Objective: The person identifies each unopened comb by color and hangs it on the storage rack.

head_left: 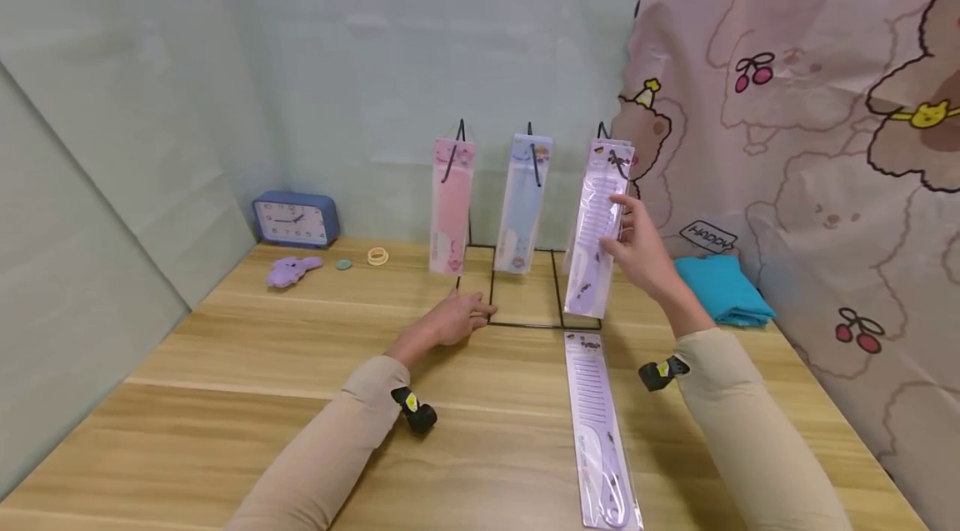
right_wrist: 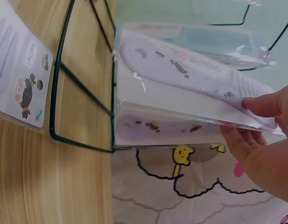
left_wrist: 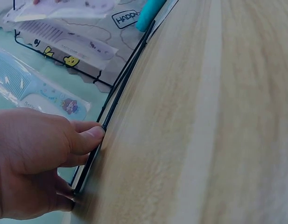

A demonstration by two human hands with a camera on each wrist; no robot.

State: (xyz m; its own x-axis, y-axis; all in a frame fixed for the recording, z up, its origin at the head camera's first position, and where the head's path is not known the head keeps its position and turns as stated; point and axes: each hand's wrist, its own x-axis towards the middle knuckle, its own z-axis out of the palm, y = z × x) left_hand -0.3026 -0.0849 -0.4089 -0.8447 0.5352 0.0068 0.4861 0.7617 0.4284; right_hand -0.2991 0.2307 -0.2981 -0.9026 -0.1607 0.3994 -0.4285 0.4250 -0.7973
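My right hand point(head_left: 637, 247) pinches the edge of a packaged purple comb point(head_left: 596, 231) at the right hook of a black wire display rack point(head_left: 525, 325). In the right wrist view, the thumb lies on the front of this comb's clear wrapper, fingers behind. Another purple comb pack point(right_wrist: 158, 128) hangs behind it. My left hand point(head_left: 453, 318) holds the front left part of the rack's base, its fingertips on the wire point(left_wrist: 116, 100). A pink pack point(head_left: 452, 210) and a blue comb pack point(head_left: 525, 206) hang from the other hooks.
One more packaged purple comb point(head_left: 600, 431) lies on the wooden table in front of the rack. Left at the back are a blue clock point(head_left: 295, 219), a purple plush item point(head_left: 291, 271), a green disc point(head_left: 343, 264) and pale rings point(head_left: 377, 256). Folded teal cloth point(head_left: 723, 289) sits at right.
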